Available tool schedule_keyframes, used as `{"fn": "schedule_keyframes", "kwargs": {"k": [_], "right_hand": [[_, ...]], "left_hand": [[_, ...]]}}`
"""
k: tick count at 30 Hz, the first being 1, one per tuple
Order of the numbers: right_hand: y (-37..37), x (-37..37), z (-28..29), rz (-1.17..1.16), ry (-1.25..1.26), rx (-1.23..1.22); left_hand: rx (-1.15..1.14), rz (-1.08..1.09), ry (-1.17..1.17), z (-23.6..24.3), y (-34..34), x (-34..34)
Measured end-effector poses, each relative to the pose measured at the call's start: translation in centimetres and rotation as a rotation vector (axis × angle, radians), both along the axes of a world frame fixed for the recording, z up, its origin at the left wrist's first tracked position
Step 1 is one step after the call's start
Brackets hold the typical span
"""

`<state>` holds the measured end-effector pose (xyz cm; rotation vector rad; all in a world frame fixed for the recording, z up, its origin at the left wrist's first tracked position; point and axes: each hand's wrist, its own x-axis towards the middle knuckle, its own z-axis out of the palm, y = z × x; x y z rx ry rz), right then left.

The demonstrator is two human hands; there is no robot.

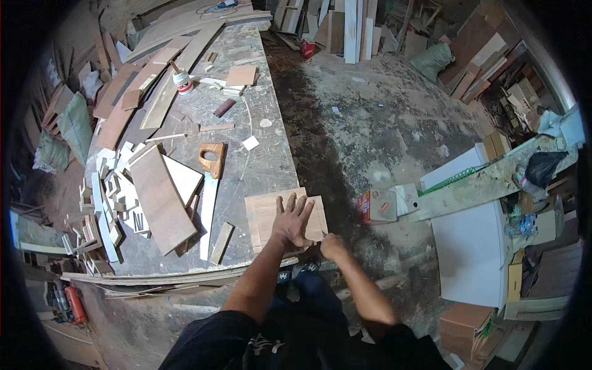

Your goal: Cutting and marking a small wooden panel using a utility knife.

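Observation:
My left hand [292, 221] lies flat with spread fingers on a light wooden board [261, 213]. That board sits at the near right corner of the worktable [271, 154] and its right part reaches past the table edge. My right hand [333, 246] is closed at the board's lower right corner. A small thin thing shows at its fingertips, too small to name. Left of the board lie a short wood strip [221, 243] and a handsaw [210, 185] with a wooden handle, its blade pointing toward me.
A brown panel [161, 200] and several white offcuts [111, 191] cover the table's left side. Farther back are long planks [179, 74] and a white tub [182, 81] with a brush in it. At right stand a red box [374, 206] and a white panel [468, 253].

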<state>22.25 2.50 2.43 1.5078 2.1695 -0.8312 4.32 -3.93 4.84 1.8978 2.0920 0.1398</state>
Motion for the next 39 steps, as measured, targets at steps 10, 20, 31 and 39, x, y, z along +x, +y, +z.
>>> {"fn": "schedule_keyframes", "kwargs": {"k": [10,20,31,39], "right_hand": [[0.0,0.5,-0.7,0.213,-0.048,-0.007],[-0.3,1.6,-0.1,0.010,-0.045,-0.022],[-0.8,-1.9,4.2,0.114,-0.088,-0.101],[-1.6,0.2,1.1,0.030,0.004,-0.084]], "left_hand": [[0.012,0.000,-0.015,-0.9,-0.5,-0.1],[0.027,0.008,-0.017,-0.3,0.3,-0.2],[-0.034,0.043,0.022,-1.4,-1.5,-1.4],[0.004,0.056,0.030,-1.2,-1.2,-1.2]]}}
